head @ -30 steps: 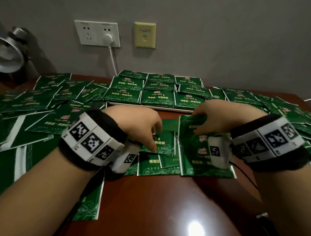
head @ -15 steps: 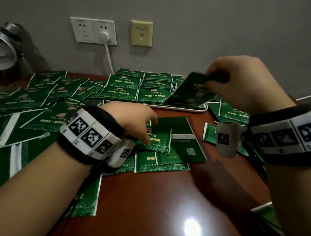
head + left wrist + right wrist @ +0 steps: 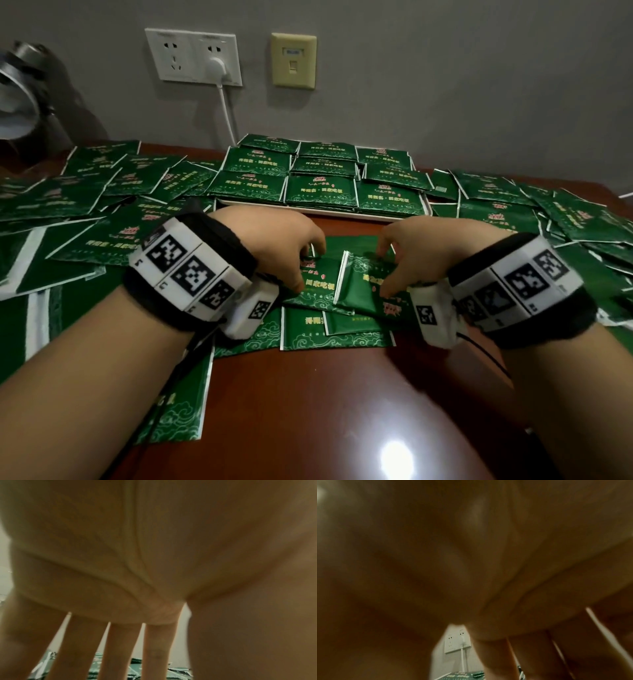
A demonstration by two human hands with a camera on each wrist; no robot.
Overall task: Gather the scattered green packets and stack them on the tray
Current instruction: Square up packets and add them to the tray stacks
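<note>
Tray partly filled, table far from cleared

Loose packets (image 3: pixel 85 192) cover my left; my left hand (image 3: pixel 274 246) presses spread fingers on one; my right hand (image 3: pixel 421 253) pinches a tilted packet (image 3: pixel 359 287); the tray (image 3: pixel 322 214) behind holds neat stacks, more scattered at right.

Green packets (image 3: pixel 320 192) — white-edged; brown table (image 3: pixel 325 404).

A glossy reddish-brown wooden table (image 3: pixel 308 404) carries scattered flat green foil packets (image 3: pixel 102 192) left, right and centre, plus a white rectangular tray (image 3: pixel 322 215) at the far middle.
</note>
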